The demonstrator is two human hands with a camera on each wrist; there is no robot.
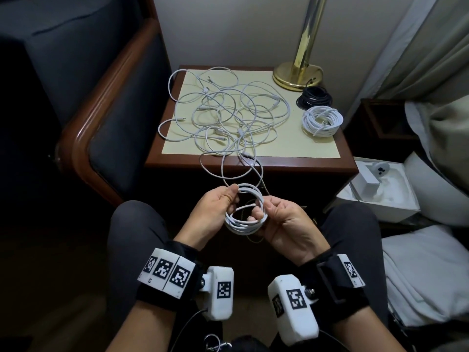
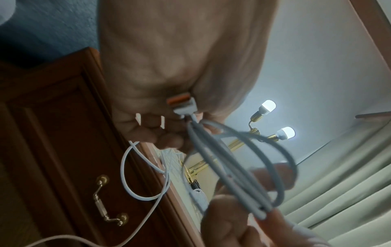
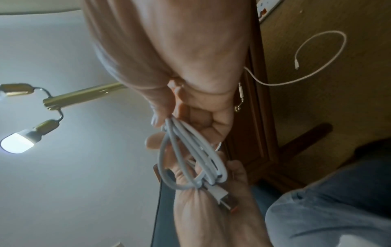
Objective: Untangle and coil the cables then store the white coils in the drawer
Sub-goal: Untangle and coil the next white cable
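Fingers of the left hand pinch the top of a half-wound white coil at its 10 o'clock edge, an orange-tipped plug tucked against the palm; the right hand is curled round the same coil at 3 o'clock, thumb and fingertips closed on the bundled strands. Coil held in the air over the lap, just in front of the desk. Its free tail runs up over the desk's front edge into the loose white tangle spread across the top. Two finished coils sit at the desk's 2 o'clock corner: one white, one black behind it, by the brass lamp base. Drawer handle visible on the desk front; drawer looks closed. Judgement: cable is light, limp and smooth, slightly springy; loops will likely splay if the pinch loosens. Best hold is across all strands at one point of the ring, near the plug, not on a single loop. Pulling the tail hard may tighten knots in the tangle.
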